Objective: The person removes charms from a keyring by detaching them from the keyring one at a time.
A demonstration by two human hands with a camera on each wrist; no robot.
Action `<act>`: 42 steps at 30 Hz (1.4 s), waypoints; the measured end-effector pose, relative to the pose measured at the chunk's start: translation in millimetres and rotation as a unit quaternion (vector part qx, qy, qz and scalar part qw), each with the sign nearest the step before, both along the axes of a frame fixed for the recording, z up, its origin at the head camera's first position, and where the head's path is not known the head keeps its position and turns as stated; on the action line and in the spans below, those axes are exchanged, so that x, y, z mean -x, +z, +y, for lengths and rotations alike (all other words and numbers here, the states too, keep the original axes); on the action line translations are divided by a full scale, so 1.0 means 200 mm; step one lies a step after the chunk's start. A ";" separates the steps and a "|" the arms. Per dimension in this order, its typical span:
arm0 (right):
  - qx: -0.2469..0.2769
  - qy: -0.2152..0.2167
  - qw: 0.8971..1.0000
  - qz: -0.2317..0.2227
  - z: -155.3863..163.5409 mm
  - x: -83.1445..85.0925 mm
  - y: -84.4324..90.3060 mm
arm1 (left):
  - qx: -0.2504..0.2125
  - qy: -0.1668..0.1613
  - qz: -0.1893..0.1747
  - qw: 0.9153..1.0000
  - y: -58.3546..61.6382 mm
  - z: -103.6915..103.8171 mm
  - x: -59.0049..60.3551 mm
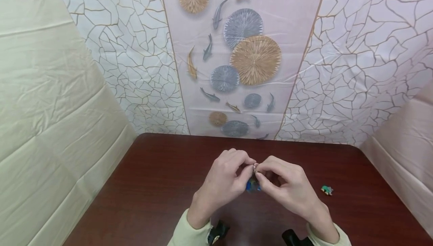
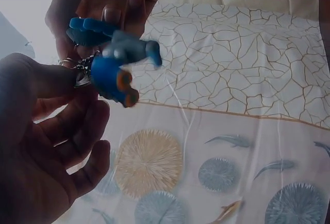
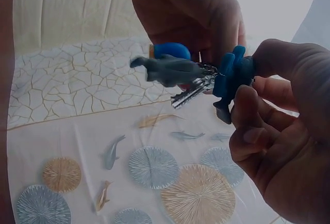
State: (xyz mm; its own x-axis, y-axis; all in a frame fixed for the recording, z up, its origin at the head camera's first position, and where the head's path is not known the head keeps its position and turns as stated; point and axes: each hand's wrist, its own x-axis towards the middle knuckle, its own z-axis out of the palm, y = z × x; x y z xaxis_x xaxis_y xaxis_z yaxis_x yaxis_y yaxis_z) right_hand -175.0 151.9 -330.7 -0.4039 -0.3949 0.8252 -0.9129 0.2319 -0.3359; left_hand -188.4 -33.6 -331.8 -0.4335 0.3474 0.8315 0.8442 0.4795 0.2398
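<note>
Over the middle of the dark wooden table (image 1: 152,186), my two hands meet around a keychain. My left hand (image 1: 249,166) and right hand (image 1: 260,172) both pinch its small metal ring (image 1: 255,168). A blue charm (image 1: 253,186) hangs below the fingers. In the left wrist view the bunch shows a blue figure with orange spots (image 2: 113,79), a grey shark charm (image 2: 131,48) and the ring (image 2: 67,62) by my left thumb. In the right wrist view the grey shark (image 3: 167,69), a small metal key (image 3: 191,93) and a blue charm (image 3: 232,77) hang between both hands.
A small green toy figure (image 1: 326,190) lies on the table to the right of my hands. Patterned sheets with fish and discs (image 1: 243,50) close off the back, and plain sheets (image 1: 50,107) hang at both sides. Black wrist mounts (image 1: 218,233) show at my sleeves.
</note>
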 end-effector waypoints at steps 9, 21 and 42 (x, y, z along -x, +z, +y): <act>0.009 0.010 1.000 0.005 0.00 -0.01 0.02 | -0.036 -0.032 -0.112 0.992 0.01 -0.01 -0.03; 0.008 0.008 1.000 -0.001 0.01 -0.01 0.01 | -0.010 -0.023 0.004 1.000 0.00 0.00 0.00; 0.011 0.016 1.000 0.013 0.01 -0.02 0.03 | -0.012 -0.040 0.034 0.999 0.01 0.00 0.00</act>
